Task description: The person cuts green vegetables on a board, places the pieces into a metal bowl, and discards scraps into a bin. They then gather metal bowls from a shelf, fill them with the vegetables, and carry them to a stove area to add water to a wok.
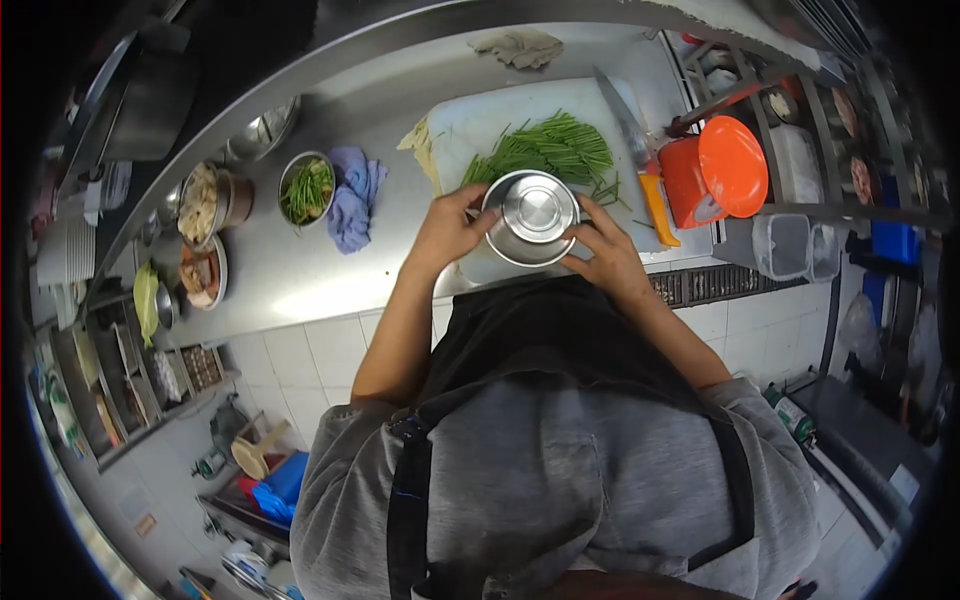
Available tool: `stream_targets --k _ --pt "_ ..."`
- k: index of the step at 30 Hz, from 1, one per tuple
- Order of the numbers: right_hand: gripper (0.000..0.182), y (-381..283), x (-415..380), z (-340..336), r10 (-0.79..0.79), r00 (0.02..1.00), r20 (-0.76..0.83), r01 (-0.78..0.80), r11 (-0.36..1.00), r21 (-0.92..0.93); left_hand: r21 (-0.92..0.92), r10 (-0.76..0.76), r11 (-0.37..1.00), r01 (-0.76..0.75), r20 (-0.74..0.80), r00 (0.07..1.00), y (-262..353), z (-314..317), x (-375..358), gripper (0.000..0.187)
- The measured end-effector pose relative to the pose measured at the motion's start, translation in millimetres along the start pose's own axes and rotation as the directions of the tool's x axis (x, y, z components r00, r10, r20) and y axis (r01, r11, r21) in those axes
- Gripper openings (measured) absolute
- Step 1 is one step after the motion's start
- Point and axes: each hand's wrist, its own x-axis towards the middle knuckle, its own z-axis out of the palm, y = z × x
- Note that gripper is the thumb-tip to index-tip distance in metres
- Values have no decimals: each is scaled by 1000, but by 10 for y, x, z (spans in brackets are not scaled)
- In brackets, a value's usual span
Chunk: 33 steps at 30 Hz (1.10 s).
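Observation:
My left hand (450, 228) grips the left rim of a round steel bowl (510, 246), its thumb over the edge. On the opposite side my right hand (612, 258) has its fingers closed around the same bowl. A smaller shiny steel cup (540, 208) sits inside it, with its round ringed face upward. Both hands are in front of my apron, over the near edge of a white cutting board (460, 125). Behind the bowl, cut green stalks (550, 145) lie heaped on the board. A knife with an orange handle (658, 210) lies along the board's right side.
An orange container (690, 180) with its round lid (733, 165) stands right of the knife. Left of the board are a crumpled blue cloth (350, 200) and a bowl of greens (307, 190). More food bowls line the far left, and a grey cloth (518, 47) lies at the back.

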Motion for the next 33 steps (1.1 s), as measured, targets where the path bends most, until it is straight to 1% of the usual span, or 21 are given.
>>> stream_targets --k 3,6,8,9,10,11,12,13,14,16,17,19,20,22,23,24,26,28,30,31,33 --pt "32 -68 -54 49 30 1000 -8 -30 1000 -10 -13 -72 997 73 43 996 -76 24 -19 30" --pt "32 -124 -136 123 63 998 31 -64 998 13 -51 9 999 -9 -5 1000 -154 20 -113 31" --pt "32 -114 -83 139 27 999 32 -26 1000 -15 206 295 947 -246 -259 920 -1 7 -148 33" --pt "32 -141 -68 131 13 999 31 -11 997 -74 234 321 938 -256 -311 894 119 -8 -161 31" --pt "32 -158 -68 136 21 1000 16 -19 997 -79 235 334 934 -270 -299 894 210 3 -157 31" --pt "31 -173 -67 148 -12 1000 15 14 996 -94 277 291 926 -255 -94 952 289 26 -154 29" --pt "30 -201 -66 160 -47 999 15 48 993 -108 323 224 913 -248 109 968 348 74 -149 28" --pt "31 -278 -60 144 -52 998 30 55 993 -103 506 44 844 -177 263 964 396 171 -91 28" --pt "31 -339 -58 146 -52 999 15 53 993 -108 511 56 838 -191 269 962 425 263 -11 28" --pt "34 -425 -72 154 -85 996 25 87 993 -81 754 -289 631 -182 446 847 422 425 113 31" --pt "35 -413 -99 183 -67 998 13 68 994 -82 755 -279 624 -204 459 844 397 468 114 31" --pt "36 -450 -174 184 -33 999 -22 31 996 -78 704 -304 661 -259 568 765 321 565 89 32" --pt "36 -473 -221 198 -14 999 -36 11 998 -64 703 -302 655 -277 580 756 270 593 89 32" --pt "35 -485 -345 266 23 998 -62 -28 997 -70 557 -308 779 -287 740 598 117 625 106 30" --pt "35 -479 -398 293 45 996 -72 -51 996 -78 365 -154 890 -273 804 574 20 665 141 27" --pt "35 -465 -432 303 54 995 -89 -62 995 -81 367 -152 884 -289 811 564 -70 702 158 27" --pt "34 -454 -498 319 130 980 -152 -138 990 -44 197 129 929 -315 624 771 1 681 159 24" --pt "34 -461 -532 309 198 967 -162 -202 979 -6 204 164 914 -351 606 779 57 637 229 26" --pt "33 -464 -559 285 259 952 -164 -257 966 31 31 140 978 -206 632 762 275 424 321 28" --pt "33 -458 -583 264 323 933 -160 -319 946 47 33 168 975 -221 545 821 368 343 413 22" --pt "33 -404 -640 235 381 912 -155 -375 925 66 191 178 949 -251 336 925 356 243 734 21"
